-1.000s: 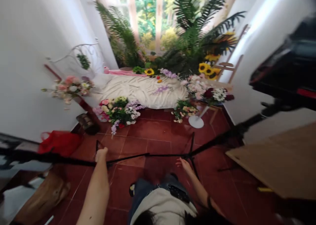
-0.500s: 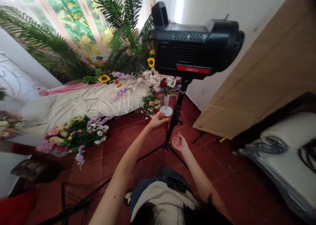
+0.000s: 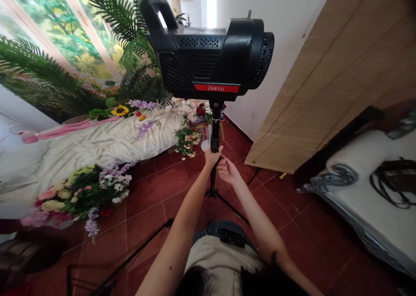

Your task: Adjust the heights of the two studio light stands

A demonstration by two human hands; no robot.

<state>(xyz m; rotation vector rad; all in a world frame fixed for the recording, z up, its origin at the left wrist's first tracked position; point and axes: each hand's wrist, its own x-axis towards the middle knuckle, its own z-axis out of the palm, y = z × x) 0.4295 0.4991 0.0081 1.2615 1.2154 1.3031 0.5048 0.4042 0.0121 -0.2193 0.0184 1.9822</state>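
Note:
A black studio light (image 3: 208, 62) with a red ZHEYU label sits on top of a black stand (image 3: 215, 130) in front of me. My left hand (image 3: 212, 156) is wrapped round the stand's pole below the light. Just to its right and slightly lower, my right hand (image 3: 227, 170) has its fingers curled together at a small knob on the pole, which the fingers partly hide. The stand's legs spread over the red tiled floor below my hands.
Left is a cream cloth (image 3: 107, 140) with flowers and a sunflower, and a large bouquet (image 3: 81, 192) before it. A bamboo blind (image 3: 292, 96) leans at the right, beside a white sofa (image 3: 367, 179) with a bag. Another black stand (image 3: 136, 252) lies low left.
My left hand has closed round the pole, and my right hand has come up to the knob. The light and stand now appear further left in view.

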